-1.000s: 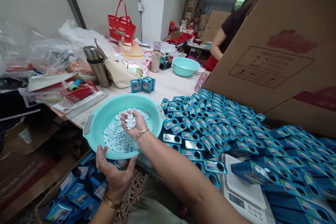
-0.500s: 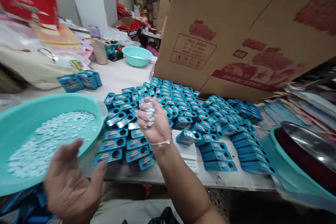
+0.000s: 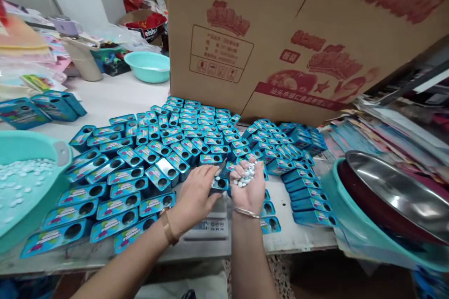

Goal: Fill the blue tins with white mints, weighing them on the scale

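Note:
My right hand (image 3: 248,187) is cupped palm up around a heap of small white tablets (image 3: 245,175), just above the table. Beside it my left hand (image 3: 196,194) rests on a small blue tin (image 3: 219,183) standing on a white scale (image 3: 210,226); a few tablets show in the tin's round hole. Several more blue tins (image 3: 147,159) with round holes lie in rows around both hands. At the left edge, a teal basin (image 3: 61,154) holds more white tablets (image 3: 21,180).
A large printed cardboard box (image 3: 280,32) stands behind the tins. On the right a teal tub (image 3: 336,196) holds a steel bowl (image 3: 396,187). Further back are a second teal basin (image 3: 149,65), a beige cup (image 3: 82,58) and loose bags.
My right hand carried a handful of tablets from the basin rightward to the scale. My left hand left the basin's rim and now rests on a tin there. The view swung right.

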The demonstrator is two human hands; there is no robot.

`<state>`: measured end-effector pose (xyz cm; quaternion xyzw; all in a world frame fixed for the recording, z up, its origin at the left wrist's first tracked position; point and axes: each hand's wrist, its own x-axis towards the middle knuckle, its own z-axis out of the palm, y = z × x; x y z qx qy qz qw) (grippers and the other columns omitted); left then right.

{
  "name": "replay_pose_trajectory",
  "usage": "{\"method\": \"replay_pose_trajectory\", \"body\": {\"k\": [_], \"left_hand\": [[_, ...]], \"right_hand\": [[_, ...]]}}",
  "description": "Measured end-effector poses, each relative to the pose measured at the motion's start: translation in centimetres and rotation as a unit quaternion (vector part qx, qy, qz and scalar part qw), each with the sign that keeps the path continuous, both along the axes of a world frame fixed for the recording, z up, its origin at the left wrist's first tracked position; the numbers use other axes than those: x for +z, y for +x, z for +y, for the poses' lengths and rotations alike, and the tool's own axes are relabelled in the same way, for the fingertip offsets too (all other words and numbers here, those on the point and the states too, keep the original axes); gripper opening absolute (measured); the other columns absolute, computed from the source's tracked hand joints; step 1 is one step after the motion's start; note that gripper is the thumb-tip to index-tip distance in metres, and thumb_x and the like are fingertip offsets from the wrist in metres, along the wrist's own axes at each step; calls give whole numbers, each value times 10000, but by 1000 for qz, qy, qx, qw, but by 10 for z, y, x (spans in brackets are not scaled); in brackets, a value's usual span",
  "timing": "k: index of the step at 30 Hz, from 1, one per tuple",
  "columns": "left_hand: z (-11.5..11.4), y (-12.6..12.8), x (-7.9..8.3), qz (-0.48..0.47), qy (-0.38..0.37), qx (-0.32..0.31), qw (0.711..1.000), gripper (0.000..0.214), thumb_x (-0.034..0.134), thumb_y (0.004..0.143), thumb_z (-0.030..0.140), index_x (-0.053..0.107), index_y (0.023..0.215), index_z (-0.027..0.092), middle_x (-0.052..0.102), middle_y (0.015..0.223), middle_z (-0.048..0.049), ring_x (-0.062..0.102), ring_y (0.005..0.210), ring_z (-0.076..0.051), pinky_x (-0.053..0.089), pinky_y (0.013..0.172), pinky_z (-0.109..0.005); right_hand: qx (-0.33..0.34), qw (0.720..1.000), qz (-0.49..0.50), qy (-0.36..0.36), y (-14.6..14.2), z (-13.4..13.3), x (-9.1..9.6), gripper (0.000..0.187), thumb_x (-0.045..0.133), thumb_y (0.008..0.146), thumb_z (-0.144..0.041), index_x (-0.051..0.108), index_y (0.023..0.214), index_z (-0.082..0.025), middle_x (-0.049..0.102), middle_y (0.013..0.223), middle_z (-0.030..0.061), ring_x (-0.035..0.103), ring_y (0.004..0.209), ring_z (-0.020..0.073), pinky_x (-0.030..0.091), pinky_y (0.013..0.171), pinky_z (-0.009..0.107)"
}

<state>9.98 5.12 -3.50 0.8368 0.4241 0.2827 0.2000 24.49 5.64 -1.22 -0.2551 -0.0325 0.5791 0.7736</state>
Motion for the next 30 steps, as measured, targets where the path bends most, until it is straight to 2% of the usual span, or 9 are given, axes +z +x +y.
{"method": "replay_pose_trajectory", "body": {"k": [4, 10, 15, 20, 24, 30], "left_hand": [[1, 12, -8, -48, -42, 10, 998, 476, 678, 779, 194, 509, 1224, 207, 558, 1190, -79, 499, 1128, -238, 431, 972, -412], [2, 18, -5, -86, -88, 9, 992, 335, 662, 791, 163, 583, 1109, 231, 580, 1065, -44, 523, 1021, -213, 444, 899, -371], [1, 18, -8, -89, -81, 9, 993, 338, 663, 794, 182, 577, 1117, 232, 576, 1060, -51, 518, 1017, -223, 446, 889, -382], [1, 18, -10, -84, -64, 5, 994, 377, 676, 788, 215, 558, 1147, 223, 579, 1093, -67, 525, 1051, -236, 455, 914, -410], [-3, -1, 5, -88, -27, 4, 996, 555, 694, 787, 283, 463, 1289, 232, 535, 1259, -84, 484, 1183, -240, 416, 1015, -433], [-17, -54, 37, -57, 1, 97, 994, 503, 632, 840, 338, 461, 1309, 275, 537, 1301, -32, 482, 1226, -223, 372, 1074, -417]], "right_hand": [[-24, 999, -27, -8, -6, 5, -3, 223, 502, 887, -431, 505, 837, -213, 425, 608, -82, 387, 477, 50, 377, 487, 179], [-44, 996, -71, -17, -10, 6, -3, 254, 495, 882, -457, 511, 813, -213, 428, 591, -80, 418, 500, 61, 424, 551, 212], [-25, 999, -42, -8, -5, 6, -8, 238, 517, 872, -454, 499, 817, -222, 405, 583, -88, 386, 469, 54, 346, 460, 172], [39, 999, 24, 24, 11, 3, -13, 205, 531, 874, -397, 476, 795, -216, 393, 580, -85, 357, 447, 51, 238, 374, 136], [45, 996, 53, 57, 27, -8, -5, 165, 503, 896, -341, 484, 802, -207, 413, 589, -75, 365, 451, 53, 235, 360, 135], [27, 995, 54, 80, 43, -27, 9, 148, 465, 918, -309, 501, 820, -205, 424, 609, -64, 391, 471, 57, 268, 370, 148]]}}
